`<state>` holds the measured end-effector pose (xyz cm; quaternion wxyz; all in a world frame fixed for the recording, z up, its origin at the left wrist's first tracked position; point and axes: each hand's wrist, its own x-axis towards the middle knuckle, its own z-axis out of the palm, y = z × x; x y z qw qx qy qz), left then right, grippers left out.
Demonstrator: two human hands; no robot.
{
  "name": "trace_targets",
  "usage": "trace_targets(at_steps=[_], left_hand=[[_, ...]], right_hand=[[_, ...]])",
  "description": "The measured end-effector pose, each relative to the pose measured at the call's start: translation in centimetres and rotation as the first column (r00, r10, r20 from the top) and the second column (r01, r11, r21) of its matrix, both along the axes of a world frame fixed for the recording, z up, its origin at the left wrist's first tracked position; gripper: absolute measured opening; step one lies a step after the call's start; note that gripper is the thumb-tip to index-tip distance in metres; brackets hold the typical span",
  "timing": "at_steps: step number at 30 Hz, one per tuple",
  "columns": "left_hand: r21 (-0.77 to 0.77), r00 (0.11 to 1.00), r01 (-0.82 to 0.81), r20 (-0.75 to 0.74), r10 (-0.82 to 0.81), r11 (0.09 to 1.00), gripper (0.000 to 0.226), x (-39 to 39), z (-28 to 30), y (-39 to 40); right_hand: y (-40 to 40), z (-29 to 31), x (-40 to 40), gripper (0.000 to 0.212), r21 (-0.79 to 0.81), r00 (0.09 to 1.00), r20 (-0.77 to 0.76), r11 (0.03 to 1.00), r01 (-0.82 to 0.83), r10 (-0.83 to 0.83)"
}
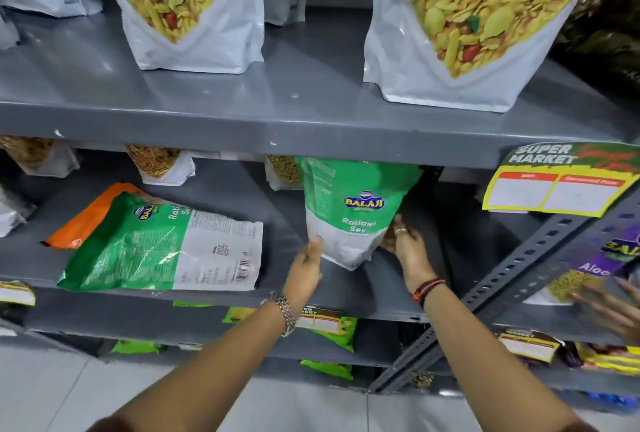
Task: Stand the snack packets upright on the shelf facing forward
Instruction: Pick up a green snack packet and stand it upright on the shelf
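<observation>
Left hand (306, 258) open, fingers flat against lower left edge of upright green packet (349, 209) on middle shelf (277, 296). Right hand (405, 241) cupped loosely at packet's lower right. Second green packet (162, 244) lies flat, left; bare shelf between.

place: shop, supermarket aisle | evidence: grey metal shelving (311, 126) in tiers, stocked with many sealed snack packets (159, 244) | "SUPER MARKET" price tag (554, 182) clipped to the shelf edge, more tags (320, 320) on the tier below | floor: pale tiles (52, 390)
</observation>
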<state>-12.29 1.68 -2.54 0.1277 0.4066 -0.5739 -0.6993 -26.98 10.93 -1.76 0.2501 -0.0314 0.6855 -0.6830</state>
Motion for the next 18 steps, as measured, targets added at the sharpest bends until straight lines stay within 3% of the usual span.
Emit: trace_targets(at_steps=[3, 7, 10, 13, 15, 18], left_hand=[[0.004, 0.997, -0.038, -0.067, 0.038, 0.999, 0.035, -1.7, 0.3, 0.3], [-0.045, 0.996, -0.062, 0.069, 0.065, 0.997, 0.055, -2.9, 1.4, -0.7], [-0.113, 0.986, -0.095, 0.124, 0.108, 0.989, 0.055, -1.8, 1.4, -0.5], [-0.164, 0.990, -0.096, 0.091, 0.112, 0.982, 0.051, 0.3, 0.7, 2.1], [-0.119, 0.997, -0.073, 0.021, 0.076, 0.990, 0.049, 1.0, 0.0, 3.7], [-0.037, 0.999, -0.005, -0.046, 0.003, 0.999, 0.056, 0.7, -0.3, 4.7]], right_hand=[[0.1, -1.4, 3.0, 0.032, 0.010, 0.996, -0.049, 0.997, -0.075, 0.076], [-0.8, -1.4, 5.6, 0.039, -0.030, 0.983, -0.019, 0.983, -0.182, 0.182], [-0.5, -1.7, 5.3, 0.041, 0.044, 0.993, -0.121, 0.999, 0.012, -0.006], [-0.9, -1.1, 3.2, 0.033, -0.027, 0.970, -0.099, 0.975, 0.220, -0.222], [-2.2, -0.1, 0.9, 0.037, -0.021, 0.984, -0.008, 0.984, 0.176, -0.176], [-3.8, 0.8, -1.5, 0.056, 0.102, 0.998, 0.059, 0.994, -0.037, 0.031]])
